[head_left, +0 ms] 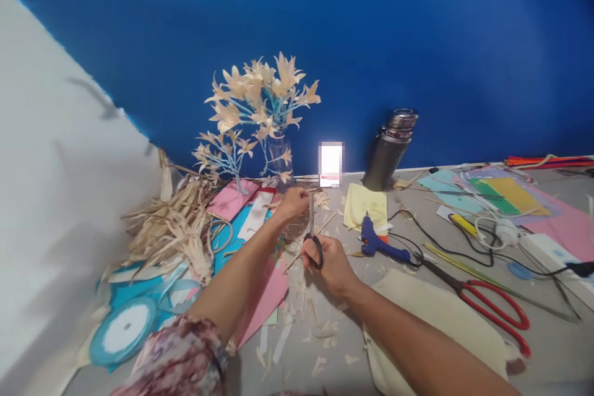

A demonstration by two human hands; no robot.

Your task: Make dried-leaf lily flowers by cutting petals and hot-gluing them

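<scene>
Patterned sleeve (180,352) at lower left of frame. Right hand (333,263) at centre, fingers clamped on scissors (312,231). Left hand (294,203) near scissors' tip; cannot tell whether fingers grip.

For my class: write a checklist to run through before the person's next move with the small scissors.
1. Small scissors held in the right hand: ok.
2. Left hand well away from the blades: not ok; it is right beside them.
3. Left hand gripping a piece: cannot tell; too small to make out.
4. Glue gun apart from both hands: ok; it lies to their right.
5. Glue gun cool: cannot tell.
6. No loose scraps around the hands: not ok; pale bits lie scattered.
</scene>
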